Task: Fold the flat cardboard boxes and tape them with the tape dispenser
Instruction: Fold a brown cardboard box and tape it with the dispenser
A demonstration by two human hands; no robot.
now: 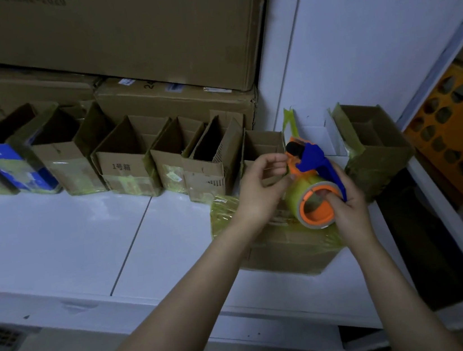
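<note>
An orange and blue tape dispenser (312,182) with a roll of yellowish clear tape is held over a cardboard box (286,244) that lies on the white table (71,240) and is wrapped in yellowish tape. My right hand (346,210) grips the dispenser's blue handle, with a finger inside the roll's orange core. My left hand (262,192) pinches at the dispenser's orange front end, where the tape comes off; whether it holds the tape's end I cannot tell.
A row of several open taped boxes (129,171) stands along the table's back. Big cartons (118,43) are stacked behind them. Another open taped box (373,144) sits at the right, beside an orange perforated crate (461,139).
</note>
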